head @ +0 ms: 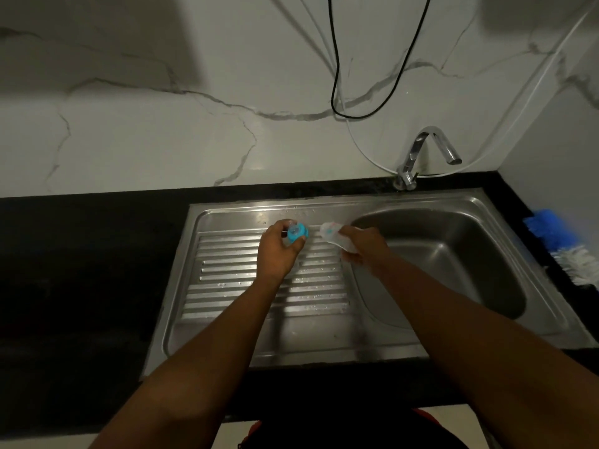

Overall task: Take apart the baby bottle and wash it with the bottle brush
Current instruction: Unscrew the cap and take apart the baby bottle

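Already the bottle is in two parts. The left hand (pixel 278 251) curls round the blue screw collar (pixel 296 234) and the right hand (pixel 363 244) grips the clear bottle body (pixel 332 238), both above the ribbed drainboard (pixel 227 286) toward the back edge of the worktop (pixel 81 254). The bottle brush (pixel 564 251) lies at the right edge, well apart. The drainboard looks wet, so either piece could slip during a reach for the brush with both hands full.

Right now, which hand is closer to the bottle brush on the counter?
Right. The right hand sits across the basin from the bottle brush; the left hand is farther left over the drainboard.
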Motion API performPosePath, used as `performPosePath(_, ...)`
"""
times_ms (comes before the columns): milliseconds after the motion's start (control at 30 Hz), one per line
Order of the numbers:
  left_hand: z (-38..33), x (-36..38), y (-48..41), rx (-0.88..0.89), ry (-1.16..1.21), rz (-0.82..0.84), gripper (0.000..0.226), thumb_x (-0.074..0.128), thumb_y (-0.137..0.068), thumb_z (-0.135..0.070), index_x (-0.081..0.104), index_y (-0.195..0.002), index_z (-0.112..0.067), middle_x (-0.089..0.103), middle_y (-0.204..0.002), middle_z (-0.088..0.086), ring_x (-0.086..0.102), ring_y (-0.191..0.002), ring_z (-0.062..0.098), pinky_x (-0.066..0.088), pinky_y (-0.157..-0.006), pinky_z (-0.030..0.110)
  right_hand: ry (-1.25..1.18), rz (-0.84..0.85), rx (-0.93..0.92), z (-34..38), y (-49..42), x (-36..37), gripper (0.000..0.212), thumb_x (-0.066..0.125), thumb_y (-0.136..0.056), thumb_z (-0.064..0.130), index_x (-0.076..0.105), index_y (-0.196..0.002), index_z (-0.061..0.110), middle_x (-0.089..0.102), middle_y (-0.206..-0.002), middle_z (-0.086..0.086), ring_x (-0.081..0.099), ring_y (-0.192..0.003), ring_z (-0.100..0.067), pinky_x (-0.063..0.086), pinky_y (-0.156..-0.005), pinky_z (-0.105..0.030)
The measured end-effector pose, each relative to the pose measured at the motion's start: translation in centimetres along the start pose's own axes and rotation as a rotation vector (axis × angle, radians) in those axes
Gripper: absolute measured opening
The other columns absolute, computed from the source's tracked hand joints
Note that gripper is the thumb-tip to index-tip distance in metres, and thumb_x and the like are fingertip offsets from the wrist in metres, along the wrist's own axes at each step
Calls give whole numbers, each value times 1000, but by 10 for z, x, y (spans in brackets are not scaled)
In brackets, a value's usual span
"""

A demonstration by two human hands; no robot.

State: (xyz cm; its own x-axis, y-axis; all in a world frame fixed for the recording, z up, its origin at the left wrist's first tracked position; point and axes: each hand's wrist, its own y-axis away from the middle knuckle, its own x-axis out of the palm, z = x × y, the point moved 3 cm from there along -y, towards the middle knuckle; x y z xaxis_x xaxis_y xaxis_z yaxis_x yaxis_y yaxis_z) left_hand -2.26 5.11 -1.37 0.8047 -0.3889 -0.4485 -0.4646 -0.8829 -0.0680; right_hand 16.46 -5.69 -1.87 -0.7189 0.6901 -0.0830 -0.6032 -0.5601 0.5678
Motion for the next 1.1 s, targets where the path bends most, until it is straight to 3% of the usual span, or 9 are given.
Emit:
performPosePath(67,7,-1,7,-8,-4,-3,46,78,-86,-26,58,-128,-21,64,-124,-2,60,-110,10,55,-92,30,-123,55,82,-6,6,3,48,68,-91,43,58,-122,8,63,-100,-12,63,-81,-22,58,-74,-36)
performPosePath(167,12,-2,17,-11,-10,-8,51,80,-84,-30,57,-128,-22,64,-118,-6,62,-106,8,57,-90,33,-237,144,78,-16,10,6,44,64,-93,47,60,-118,11,66,-102,-11,63,-85,-21,53,-70,-34)
performPosePath(300,13,1,27,32,-43,19,49,81,-82,-29,62,-126,-21,64,-117,-6,61,-103,8,57,-89,35,-328,280,72,-25,16,12,54,73,-89,25,53,-135,5,65,-124,-15,66,-110,-29,58,-85,-40)
performPosePath(367,15,2,31,29,-59,42,49,81,-83,-27,63,-128,-18,65,-120,-4,61,-105,9,55,-91,33,-214,289,11,-27,20,12,51,72,-90,17,51,-136,6,62,-129,-15,62,-116,-31,56,-94,-44)
performPosePath(467,20,4,38,17,-97,74,47,79,-84,-25,62,-129,-20,66,-122,-5,62,-108,9,54,-92,29,213,201,-147,-29,23,8,55,79,-83,22,56,-132,11,65,-122,-11,64,-112,-27,54,-99,-47)
performPosePath(567,22,6,46,58,-129,110,40,78,-84,-22,62,-121,-21,66,-114,-8,63,-104,8,54,-87,26,473,79,-283,-32,26,3,57,85,-76,23,58,-125,13,66,-117,0,63,-110,-21,52,-95,-37)
performPosePath(733,30,9,63,99,-181,144,36,79,-83,-27,60,-113,-24,67,-112,-8,63,-101,8,56,-85,28,574,-19,-356,-40,38,0,50,83,-81,22,57,-123,13,65,-119,-5,61,-111,-21,43,-86,-27)
performPosePath(933,52,17,72,51,-340,275,48,84,-72,-29,58,-112,-28,72,-110,-1,68,-100,18,58,-85,38,686,-5,-404,-52,40,11,38,78,-85,24,61,-117,13,67,-114,-5,63,-105,-21,46,-84,-28)
performPosePath(1100,51,19,74,77,-376,288,52,83,-71,-31,56,-115,-32,72,-109,-1,68,-99,19,58,-84,38,751,27,-386,-55,35,16,30,79,-83,31,64,-105,15,69,-100,-3,65,-93,-18,46,-76,-26)
